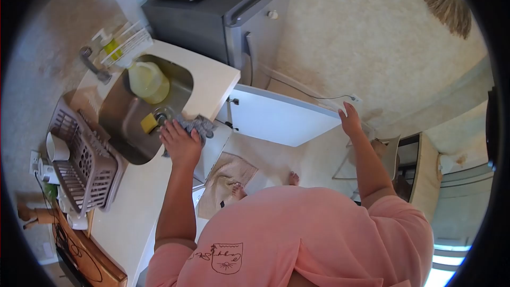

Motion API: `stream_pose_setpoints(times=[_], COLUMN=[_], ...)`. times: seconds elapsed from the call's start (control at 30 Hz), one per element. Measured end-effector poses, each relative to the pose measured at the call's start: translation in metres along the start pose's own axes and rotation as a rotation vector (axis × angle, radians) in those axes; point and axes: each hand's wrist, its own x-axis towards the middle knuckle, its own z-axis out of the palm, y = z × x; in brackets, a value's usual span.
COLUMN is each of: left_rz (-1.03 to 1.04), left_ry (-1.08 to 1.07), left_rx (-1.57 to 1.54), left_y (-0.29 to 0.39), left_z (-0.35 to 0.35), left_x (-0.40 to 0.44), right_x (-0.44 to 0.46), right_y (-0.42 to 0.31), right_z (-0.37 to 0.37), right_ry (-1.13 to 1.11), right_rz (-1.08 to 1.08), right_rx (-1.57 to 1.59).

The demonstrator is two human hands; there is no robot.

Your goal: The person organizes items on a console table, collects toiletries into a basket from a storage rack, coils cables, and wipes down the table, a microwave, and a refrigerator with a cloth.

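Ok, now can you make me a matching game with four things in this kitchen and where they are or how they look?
Things:
1. cloth
2. sponge
3. cupboard door
4. dish rack

Clues:
A. swung open, next to the right hand
B. on the counter, beside the sink
C. grey, under the left hand
D. yellow, inside the sink

Right pairs: 1-C, 2-D, 3-A, 4-B

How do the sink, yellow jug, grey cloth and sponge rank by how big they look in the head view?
1. Sink
2. Yellow jug or grey cloth: unsure, as the left hand covers part of the cloth
3. Sponge
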Motion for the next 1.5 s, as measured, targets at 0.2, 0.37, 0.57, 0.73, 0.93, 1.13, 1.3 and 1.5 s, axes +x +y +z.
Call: stream_pose_setpoints(times=[0.2,0.37,0.57,0.73,0.93,1.13,1.3,1.5], left_rz=[0.06,-0.101,-0.078,-0.046,0.169,0.189,-0.219,-0.433], left_ry=[-0.014,-0.05,0.0,-0.003,0.049,0.042,-0.162,-0.367], left_rx=[0.045,0.091,0.172,0.265,0.131,-0.836,-1.82,-2.225], left_y=[0.095,0.156,0.21,0.218,0.226,0.222,0.173,0.123], left_z=[0.018,0.022,0.038,0.057,0.044,0.026,-0.013,-0.074], left_x=[0.082,0.135,0.174,0.175,0.129,0.009,-0.11,-0.239], right_x=[0.004,0.03,0.061,0.056,0.004,-0.08,-0.117,-0.075], right_y=[0.051,0.038,0.039,0.023,-0.003,-0.044,-0.047,-0.041], right_z=[0.006,-0.016,-0.032,-0.037,-0.033,-0.022,0.023,0.047], right_ry=[-0.124,-0.597,-0.933,-1.239,-1.456,-1.431,-1.567,-1.346], right_rz=[-0.057,-0.004,-0.16,-0.281,-0.354,-0.393,-0.642,-0.699], right_rx=[-0.203,-0.146,-0.153,-0.215,-0.122,-0.016,0.201,-0.044])
